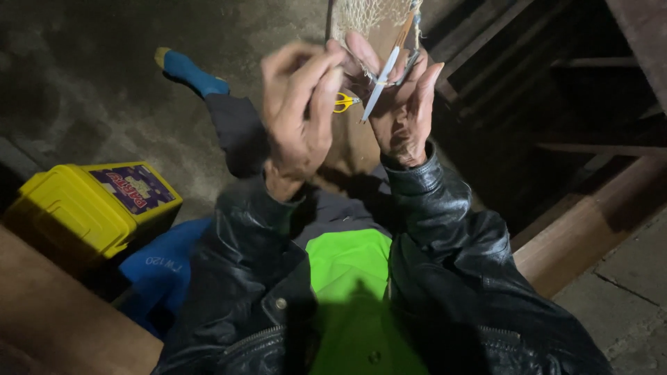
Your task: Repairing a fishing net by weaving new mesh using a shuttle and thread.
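Both my hands are raised in front of me at the lower edge of a pale fishing net (368,15) that hangs from above. My right hand (403,111) grips a flat netting needle (386,69) and a strand of the mesh; the needle slants down to the left. My left hand (300,111) sits close beside it, fingers curled toward the net's edge, touching the twine. Small scissors with yellow handles (343,103) show between the two hands; which hand carries them I cannot tell. Black leather jacket sleeves cover both arms.
A yellow plastic box (83,212) with a printed lid stands at the left, a blue bag (163,267) next to it. My leg stretches out ahead, ending in a blue sock (191,73), on a concrete floor. Dark wooden beams (590,215) run along the right.
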